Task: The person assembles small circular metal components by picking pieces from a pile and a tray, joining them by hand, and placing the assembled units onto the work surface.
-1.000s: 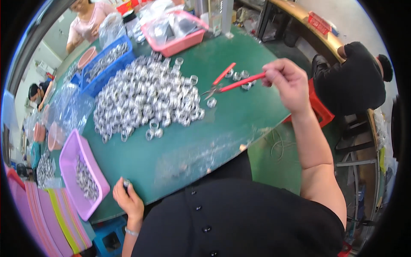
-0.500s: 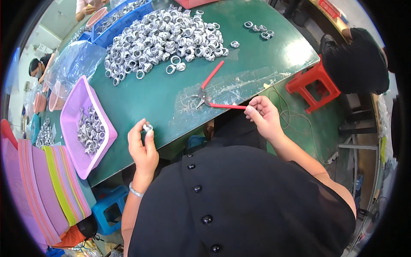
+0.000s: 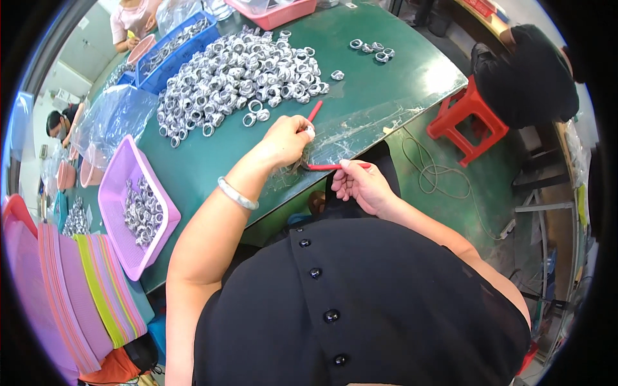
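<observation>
My left hand (image 3: 284,143) is closed in a pinch on a small silver ring (image 3: 310,132). It hovers over a pair of red-handled cutters (image 3: 335,167) at the table's near edge and hides most of their jaws. One cutter handle sticks up past my left fingers. The other points right, and my right hand (image 3: 364,185) pinches it near its end between thumb and finger. A big heap of silver rings (image 3: 225,80) lies beyond my left hand. A few loose rings (image 3: 251,116) sit at its near edge.
A purple basket (image 3: 168,225) with rings tilts at the left, above stacked coloured baskets (image 3: 96,283). A blue basket (image 3: 145,80) and pink tray (image 3: 283,16) stand behind the heap. Loose rings (image 3: 381,56) lie far right. Two people work at far left; another sits by a red stool (image 3: 473,132).
My left hand has moved right with the ring, from near the purple basket to the cutters' jaws. My right hand has shifted left and slightly down, still on the handle.
</observation>
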A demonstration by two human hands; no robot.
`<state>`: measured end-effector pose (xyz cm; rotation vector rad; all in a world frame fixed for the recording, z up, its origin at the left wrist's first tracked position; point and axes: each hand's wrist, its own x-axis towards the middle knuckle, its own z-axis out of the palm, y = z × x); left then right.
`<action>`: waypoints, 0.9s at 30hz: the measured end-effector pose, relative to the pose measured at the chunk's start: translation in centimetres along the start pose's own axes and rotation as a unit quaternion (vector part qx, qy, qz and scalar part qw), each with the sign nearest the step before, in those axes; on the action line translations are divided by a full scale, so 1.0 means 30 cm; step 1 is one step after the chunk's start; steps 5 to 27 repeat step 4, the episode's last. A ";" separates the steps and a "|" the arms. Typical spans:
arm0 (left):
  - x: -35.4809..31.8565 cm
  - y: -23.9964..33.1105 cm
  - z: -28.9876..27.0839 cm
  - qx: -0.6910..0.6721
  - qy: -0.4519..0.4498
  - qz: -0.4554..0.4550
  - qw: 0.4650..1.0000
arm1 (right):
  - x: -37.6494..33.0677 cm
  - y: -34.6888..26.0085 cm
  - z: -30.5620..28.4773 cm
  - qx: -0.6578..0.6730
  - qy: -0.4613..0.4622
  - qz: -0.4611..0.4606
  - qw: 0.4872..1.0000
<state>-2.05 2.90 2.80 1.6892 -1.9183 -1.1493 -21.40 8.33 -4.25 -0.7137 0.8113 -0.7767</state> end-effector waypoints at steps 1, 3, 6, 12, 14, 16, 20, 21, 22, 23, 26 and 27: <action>0.002 -0.014 0.013 -0.074 -0.005 -0.016 0.997 | -0.004 0.002 -0.002 -0.020 -0.001 -0.021 1.000; -0.001 -0.037 0.014 -0.140 -0.015 -0.017 0.990 | -0.010 -0.010 0.010 -0.013 -0.008 -0.051 0.999; -0.009 -0.045 0.006 -0.210 -0.021 -0.018 0.977 | -0.015 -0.022 0.026 -0.012 -0.016 -0.080 0.997; -0.009 -0.045 0.006 -0.210 -0.021 -0.018 0.977 | -0.015 -0.022 0.026 -0.012 -0.016 -0.080 0.997; -0.009 -0.045 0.006 -0.210 -0.021 -0.018 0.977 | -0.015 -0.022 0.026 -0.012 -0.016 -0.080 0.997; -0.009 -0.045 0.006 -0.210 -0.021 -0.018 0.977 | -0.015 -0.022 0.026 -0.012 -0.016 -0.080 0.997; -0.009 -0.045 0.006 -0.210 -0.021 -0.018 0.977 | -0.015 -0.022 0.026 -0.012 -0.016 -0.080 0.997; -0.009 -0.045 0.006 -0.210 -0.021 -0.018 0.977 | -0.015 -0.022 0.026 -0.012 -0.016 -0.080 0.997; -0.009 -0.045 0.006 -0.210 -0.021 -0.018 0.977 | -0.015 -0.022 0.026 -0.012 -0.016 -0.080 0.997; -0.009 -0.045 0.006 -0.210 -0.021 -0.018 0.977 | -0.015 -0.022 0.026 -0.012 -0.016 -0.080 0.997; -0.009 -0.045 0.006 -0.210 -0.021 -0.018 0.977 | -0.015 -0.022 0.026 -0.012 -0.016 -0.080 0.997; -0.009 -0.045 0.006 -0.210 -0.021 -0.018 0.977 | -0.015 -0.022 0.026 -0.012 -0.016 -0.080 0.997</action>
